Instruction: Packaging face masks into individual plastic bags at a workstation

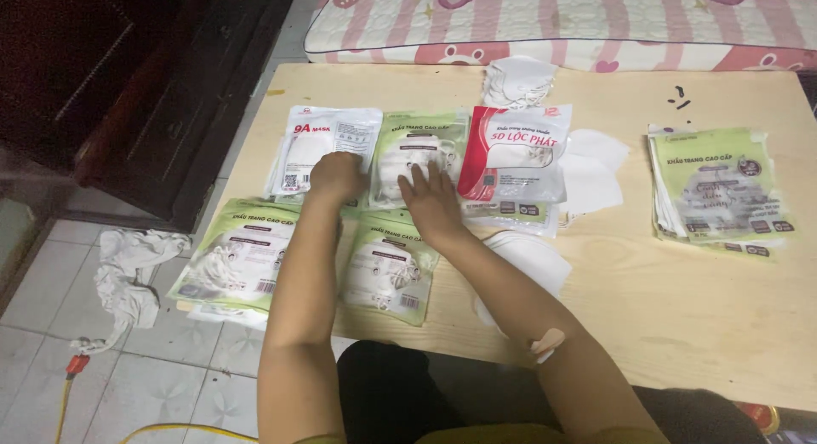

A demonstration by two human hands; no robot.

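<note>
My left hand [334,175] rests curled on the gap between a white mask packet [328,138] and a green-topped mask packet [417,146]; whether it grips a packet edge I cannot tell. My right hand [430,202] lies flat, fingers spread, on that green-topped packet. A red-and-white mask packet [519,150] lies just right of it. Two more green packets sit nearer me: one [234,257] overhanging the table's left edge, one [387,270] between my forearms. Loose white masks [532,257] lie under my right forearm.
A stack of green packets [719,193] sits at the right of the wooden table [681,299]. Loose white masks [515,80] lie at the far edge. A pink striped mattress [553,19] is behind. White cloth [128,274] and a yellow hose [64,401] lie on the tiled floor.
</note>
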